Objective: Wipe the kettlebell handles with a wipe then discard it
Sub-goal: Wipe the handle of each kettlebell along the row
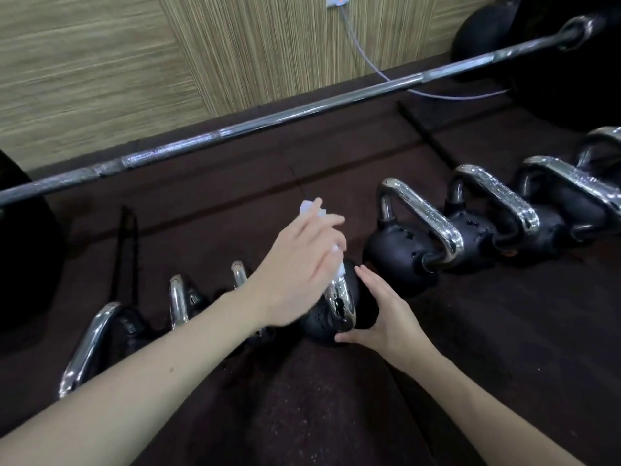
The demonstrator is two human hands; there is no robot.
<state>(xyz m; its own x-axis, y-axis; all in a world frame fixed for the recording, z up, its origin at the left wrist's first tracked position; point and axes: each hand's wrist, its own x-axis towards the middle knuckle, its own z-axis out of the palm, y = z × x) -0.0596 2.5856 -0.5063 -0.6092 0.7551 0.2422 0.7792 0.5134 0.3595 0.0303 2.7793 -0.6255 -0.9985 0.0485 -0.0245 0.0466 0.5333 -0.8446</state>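
Observation:
A row of black kettlebells with chrome handles stands on the dark floor mat. My left hand (299, 264) grips a white wipe (311, 210) and holds it against the top of the chrome handle (342, 304) of the middle kettlebell (319, 322). My right hand (379, 309) lies flat against the right side of that kettlebell's black body, fingers straight. The wipe is partly hidden under my left fingers.
Three kettlebells (413, 243) stand to the right and more handles (90, 344) to the left. A loaded barbell (268, 119) lies across the floor behind them along the wood-patterned wall. A grey cable (366, 58) runs down from a wall socket.

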